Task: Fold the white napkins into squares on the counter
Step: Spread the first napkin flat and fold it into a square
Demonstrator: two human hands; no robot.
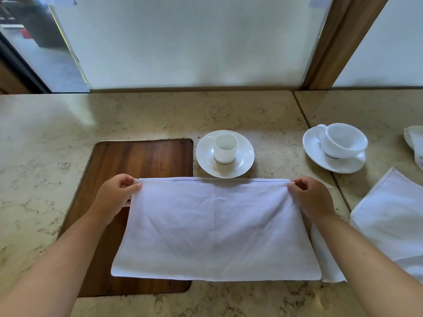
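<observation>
The napkin [215, 229] lies folded in half on the surface [41, 138], its left part over the wood inset [139, 159]. The left hand [116, 193] pinches the far-left corner; the right hand [309, 193] pinches the far-right corner — both far edges aligned. Beyond the napkin stand a small cup [225, 146] on its saucer [206, 156] and a wider cup [345, 140]. More napkins [389, 216] lie to the right.

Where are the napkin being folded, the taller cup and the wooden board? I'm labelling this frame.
napkin [215, 227]: head view, middle of the cloth.
taller cup [225, 148]: head view, its side wall.
wooden board [142, 159]: head view, bare far part.
</observation>
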